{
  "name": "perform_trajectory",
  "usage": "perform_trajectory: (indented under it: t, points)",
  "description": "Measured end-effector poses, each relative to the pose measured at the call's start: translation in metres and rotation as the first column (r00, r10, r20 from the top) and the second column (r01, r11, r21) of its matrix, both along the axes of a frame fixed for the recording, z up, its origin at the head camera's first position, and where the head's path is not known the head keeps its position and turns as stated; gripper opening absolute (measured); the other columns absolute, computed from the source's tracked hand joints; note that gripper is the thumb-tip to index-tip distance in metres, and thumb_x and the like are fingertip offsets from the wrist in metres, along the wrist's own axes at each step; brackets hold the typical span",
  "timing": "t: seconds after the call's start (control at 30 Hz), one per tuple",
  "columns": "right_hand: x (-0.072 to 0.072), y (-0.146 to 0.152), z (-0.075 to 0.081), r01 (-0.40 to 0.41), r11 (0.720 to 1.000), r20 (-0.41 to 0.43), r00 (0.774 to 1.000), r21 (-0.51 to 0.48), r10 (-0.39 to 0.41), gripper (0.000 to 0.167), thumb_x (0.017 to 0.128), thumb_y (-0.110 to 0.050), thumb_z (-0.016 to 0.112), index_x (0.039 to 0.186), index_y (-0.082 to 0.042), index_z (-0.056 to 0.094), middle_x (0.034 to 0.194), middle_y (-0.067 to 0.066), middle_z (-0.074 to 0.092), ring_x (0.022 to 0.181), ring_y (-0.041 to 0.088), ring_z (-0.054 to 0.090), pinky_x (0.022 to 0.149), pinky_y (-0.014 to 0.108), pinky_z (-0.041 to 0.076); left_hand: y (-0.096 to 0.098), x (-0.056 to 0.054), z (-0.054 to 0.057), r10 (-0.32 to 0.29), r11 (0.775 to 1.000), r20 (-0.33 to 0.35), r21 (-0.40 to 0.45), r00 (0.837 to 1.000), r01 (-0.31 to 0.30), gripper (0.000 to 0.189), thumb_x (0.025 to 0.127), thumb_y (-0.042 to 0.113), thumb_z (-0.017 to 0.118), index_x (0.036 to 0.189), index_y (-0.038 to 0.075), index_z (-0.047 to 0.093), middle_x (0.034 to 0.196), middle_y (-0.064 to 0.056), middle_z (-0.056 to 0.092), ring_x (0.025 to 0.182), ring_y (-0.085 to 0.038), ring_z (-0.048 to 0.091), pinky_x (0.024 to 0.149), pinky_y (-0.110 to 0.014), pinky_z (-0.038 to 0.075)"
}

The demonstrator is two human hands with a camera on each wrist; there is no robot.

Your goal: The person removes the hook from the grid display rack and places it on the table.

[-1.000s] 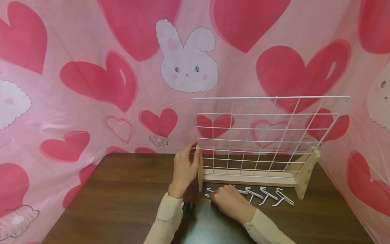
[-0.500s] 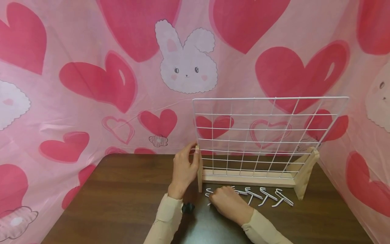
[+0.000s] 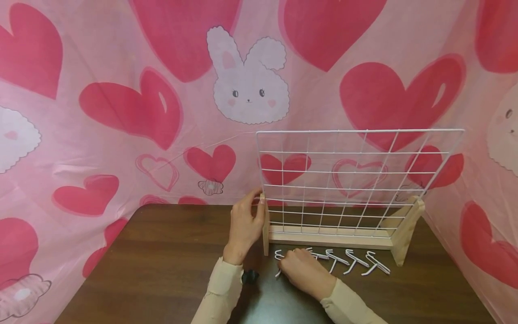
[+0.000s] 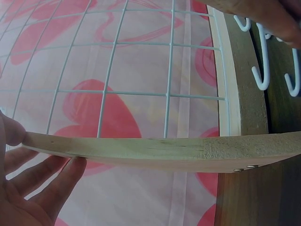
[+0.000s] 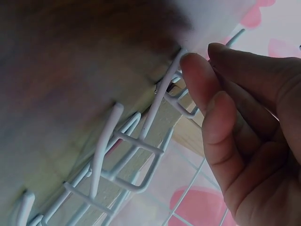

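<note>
A white wire grid panel [image 3: 344, 187] leans back in a wooden stand [image 3: 332, 238]. My left hand [image 3: 245, 220] grips the upper part of the stand's left side piece [image 4: 155, 150], thumb on the near edge and fingers behind it in the left wrist view. Low in front of the stand, my right hand [image 3: 305, 271] has curled fingers and pinches a white wire hook [image 5: 236, 37]; most of that hook is hidden by the fingers. To its right, several matching double-pronged hooks [image 3: 374, 263] lie in a row along the stand's base.
A dark wood-grain table [image 3: 162, 265] bears the stand. Beside the left sleeve [image 3: 220, 288] is a small black object [image 3: 250, 276]. Close behind the table hangs a pink cloth [image 3: 194, 130] printed with hearts and a rabbit.
The leftmost hook's tips, showing past my right fingers, have turned and shifted slightly right. My right hand has moved only a little; the left hand keeps its place on the stand.
</note>
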State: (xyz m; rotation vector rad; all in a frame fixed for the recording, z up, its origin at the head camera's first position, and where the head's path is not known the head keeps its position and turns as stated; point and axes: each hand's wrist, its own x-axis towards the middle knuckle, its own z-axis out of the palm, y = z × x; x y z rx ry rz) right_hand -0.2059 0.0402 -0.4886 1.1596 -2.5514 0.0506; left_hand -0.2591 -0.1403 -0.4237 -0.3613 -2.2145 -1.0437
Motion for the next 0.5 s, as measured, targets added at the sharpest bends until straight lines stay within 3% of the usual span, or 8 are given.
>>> perform_trajectory:
  t: [0.5]
  points:
    - [0.0010, 0.0000, -0.0018, -0.015, 1.000, 0.009, 1.000, 0.010, 0.015, 0.022, 0.082, -0.013, 0.080, 0.065, -0.023, 0.072, 0.058, -0.006, 0.067, 0.050, 0.015, 0.060, 0.046, 0.033, 0.040, -0.0002, 0.0005, -0.0003, 0.006, 1.000, 0.017, -0.002, 1.000, -0.006, 0.028, 0.101, 0.016, 0.062, 0.126, 0.008, 0.072, 0.113, -0.010, 0.079, 0.100, -0.025, 0.078, 0.089, -0.047, 0.062]
